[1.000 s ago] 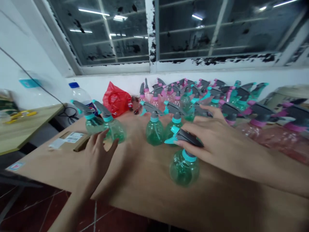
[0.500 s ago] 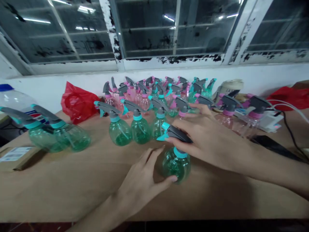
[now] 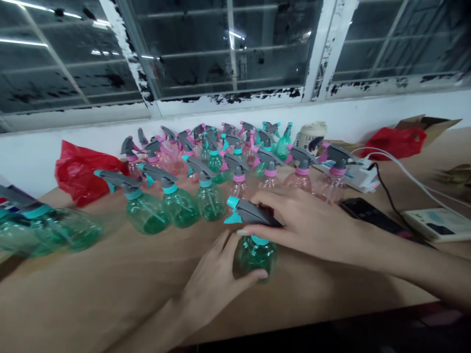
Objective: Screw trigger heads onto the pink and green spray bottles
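A small green spray bottle with a grey and teal trigger head stands near the front of the brown table. My left hand wraps round its round body from the left. My right hand lies over the trigger head, fingers closed on it. Just behind stands a row of three green spray bottles.
Several pink and green spray bottles crowd the back by the white wall. A red bag lies at left, more green bottles at far left. A black phone, power strip, cables and another red bag are at right.
My left hand came from the left side of the table and closed round the green bottle's body. My right hand stayed on the trigger head. The view swung right.
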{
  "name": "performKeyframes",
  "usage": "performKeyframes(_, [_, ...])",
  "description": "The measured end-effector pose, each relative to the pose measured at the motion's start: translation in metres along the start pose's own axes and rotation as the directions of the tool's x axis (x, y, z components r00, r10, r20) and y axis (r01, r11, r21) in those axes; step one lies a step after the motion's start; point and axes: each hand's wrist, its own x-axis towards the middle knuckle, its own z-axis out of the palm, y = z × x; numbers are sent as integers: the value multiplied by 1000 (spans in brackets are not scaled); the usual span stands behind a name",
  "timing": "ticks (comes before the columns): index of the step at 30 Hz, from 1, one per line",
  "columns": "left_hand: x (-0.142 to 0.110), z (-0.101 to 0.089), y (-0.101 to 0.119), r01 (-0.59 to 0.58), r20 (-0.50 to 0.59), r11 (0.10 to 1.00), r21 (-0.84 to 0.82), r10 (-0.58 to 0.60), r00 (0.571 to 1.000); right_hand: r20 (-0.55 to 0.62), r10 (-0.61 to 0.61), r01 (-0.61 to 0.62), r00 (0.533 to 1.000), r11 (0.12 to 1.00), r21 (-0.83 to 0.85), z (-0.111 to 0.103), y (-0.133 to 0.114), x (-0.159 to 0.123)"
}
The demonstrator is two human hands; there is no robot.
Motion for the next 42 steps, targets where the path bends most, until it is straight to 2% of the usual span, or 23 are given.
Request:
performKeyframes(5, [9, 9, 0, -89, -44, 996, -26, 88, 995, 75, 59, -74, 995, 974, 213, 5, 33, -25])
performKeyframes(8, [16, 15, 5, -116, -13, 991, -63, 115, 993, 90, 27, -59, 996, 926, 374, 10, 42, -29])
performKeyframes(11, [22, 24, 8, -149, 1, 982, -114, 150, 989, 24, -39, 21, 999, 852, 523, 19, 44, -25])
performKeyframes(16, [24, 46, -2, -208, -85, 963, -168, 196, 977, -168, -53, 155, 984, 710, 687, 42, 47, -16])
performKeyframes(19, [25, 53, -8, -247, -130, 954, -167, 227, 965, -215, 13, 151, 977, 671, 726, 53, 46, -13])
performKeyframes(23, [31, 55, -9, -291, -173, 941, -170, 262, 949, -219, 73, 116, 973, 665, 738, 58, 45, -9])
performKeyframes(27, [35, 56, -10, -280, -160, 945, -167, 254, 954, -223, 76, 118, 972, 662, 740, 61, 49, -6])
performKeyframes(32, [33, 60, -14, -260, -159, 957, -127, 239, 958, -280, 33, 185, 960, 677, 712, 63, 54, -2])
performKeyframes(36, [28, 64, -21, -265, -128, 964, -23, 260, 957, -283, 12, 192, 959, 707, 681, 61, 54, 0])
performKeyframes(39, [27, 61, -30, -354, -99, 929, 109, 364, 926, -303, 4, 206, 953, 725, 657, 61, 54, -1])
performKeyframes(42, [28, 53, -35, -433, -19, 876, 211, 446, 895, -289, 4, 193, 957, 737, 648, 61, 54, -1])
